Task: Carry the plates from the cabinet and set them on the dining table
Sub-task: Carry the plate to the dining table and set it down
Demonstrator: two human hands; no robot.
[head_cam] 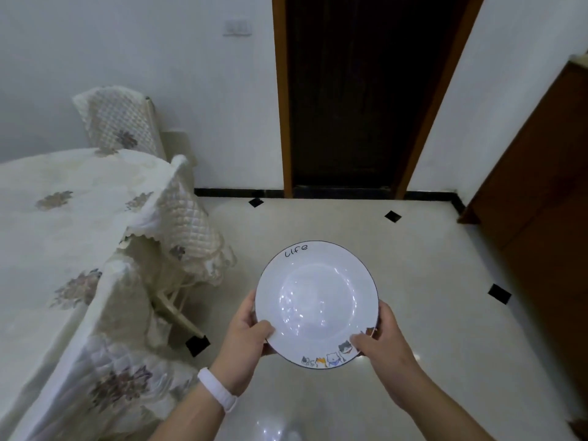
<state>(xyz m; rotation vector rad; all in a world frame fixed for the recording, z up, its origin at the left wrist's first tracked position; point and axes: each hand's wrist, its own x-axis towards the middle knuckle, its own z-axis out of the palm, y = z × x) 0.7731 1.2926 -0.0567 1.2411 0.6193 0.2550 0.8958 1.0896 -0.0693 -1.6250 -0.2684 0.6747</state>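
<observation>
My left hand and right hand have fingers curled round the rim of the plate, which sits between them over the floor. The desk lies left of them. I judge this mid-carry, not yet set down.

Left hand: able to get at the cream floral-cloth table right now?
Probably not: the left hand and right hand both grip the round white ceramic plate with cat drawings. Path to the cream floral-cloth table looks unobstructed.
</observation>
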